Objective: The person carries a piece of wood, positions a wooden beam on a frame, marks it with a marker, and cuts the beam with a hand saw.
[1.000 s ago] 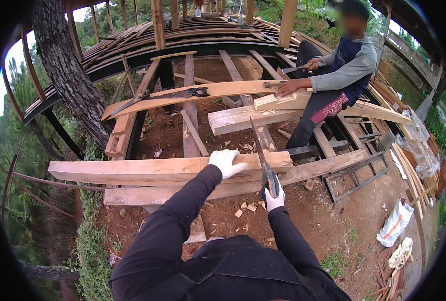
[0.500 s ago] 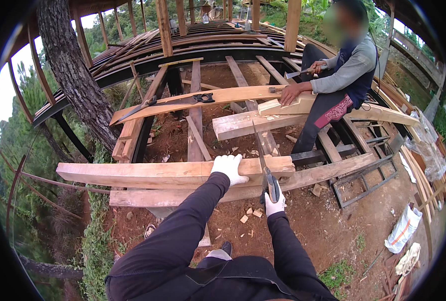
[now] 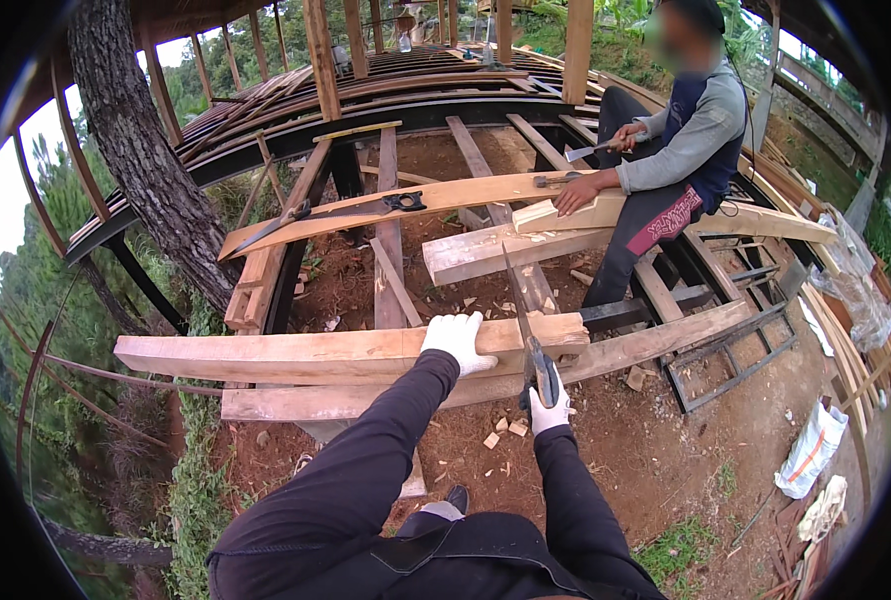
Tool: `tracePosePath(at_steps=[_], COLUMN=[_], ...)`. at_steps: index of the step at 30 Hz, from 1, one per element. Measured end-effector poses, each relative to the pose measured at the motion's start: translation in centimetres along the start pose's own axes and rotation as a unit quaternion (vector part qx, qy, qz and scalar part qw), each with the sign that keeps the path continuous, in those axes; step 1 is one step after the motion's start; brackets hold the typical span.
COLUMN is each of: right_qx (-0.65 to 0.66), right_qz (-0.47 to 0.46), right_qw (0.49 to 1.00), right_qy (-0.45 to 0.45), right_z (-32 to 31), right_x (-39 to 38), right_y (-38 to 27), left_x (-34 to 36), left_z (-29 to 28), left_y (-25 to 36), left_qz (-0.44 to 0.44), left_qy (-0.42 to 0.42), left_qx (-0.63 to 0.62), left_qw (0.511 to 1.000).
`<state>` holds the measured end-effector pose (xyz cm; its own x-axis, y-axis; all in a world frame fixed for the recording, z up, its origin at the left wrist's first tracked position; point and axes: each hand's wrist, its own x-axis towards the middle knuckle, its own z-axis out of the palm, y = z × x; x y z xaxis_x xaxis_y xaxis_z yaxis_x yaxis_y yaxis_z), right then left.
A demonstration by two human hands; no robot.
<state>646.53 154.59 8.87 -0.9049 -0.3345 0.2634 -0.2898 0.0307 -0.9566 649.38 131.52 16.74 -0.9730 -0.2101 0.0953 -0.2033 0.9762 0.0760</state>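
A thick pale wooden beam lies crosswise before me, on top of or just beyond a second timber. My left hand, in a white glove, grips the beam's upper edge, fingers over the top and thumb on the near face. In my gloved right hand is the dark handle of a handsaw. Its blade points away from me and crosses the beam near its right end, left of a rough notch. How deep the teeth sit in the wood I cannot tell.
A co-worker sits at the right, holding a bladed tool and touching a cut timber block. Another handsaw lies on a long plank. Wood offcuts litter the soil; a tree trunk stands left.
My right hand and the saw sit very slightly nearer to me. The left hand keeps its place on the beam. The co-worker's head and tool have shifted a little to the left.
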Motion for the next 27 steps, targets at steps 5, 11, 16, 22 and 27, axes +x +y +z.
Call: tracePosePath(at_steps=[5,11,16,22,27], right_qx=[-0.003,-0.068,-0.030,-0.060,-0.059], right_qz=[0.043,-0.017,0.002,-0.015,-0.004], right_qw=[0.999,0.997,0.999,0.998,0.998], right_qy=[-0.021,-0.016,-0.019,-0.015,-0.015], right_z=[-0.1,-0.1,0.1,0.0,0.1], right_x=[0.2,-0.1,-0.2,0.0,0.0], right_y=[-0.5,0.9,0.5,1.3,0.9], left_x=[0.0,0.0,-0.1,0.0,-0.2], left_z=[-0.3,-0.5,-0.3,-0.5,-0.2], left_y=[-0.1,0.1,-0.2,-0.2,-0.3], left_qz=[-0.004,-0.003,-0.002,-0.001,0.004], left_qy=[-0.006,-0.009,0.001,-0.003,0.015], left_qx=[0.004,0.002,0.003,-0.004,-0.002], left_qw=[1.000,1.000,1.000,1.000,1.000])
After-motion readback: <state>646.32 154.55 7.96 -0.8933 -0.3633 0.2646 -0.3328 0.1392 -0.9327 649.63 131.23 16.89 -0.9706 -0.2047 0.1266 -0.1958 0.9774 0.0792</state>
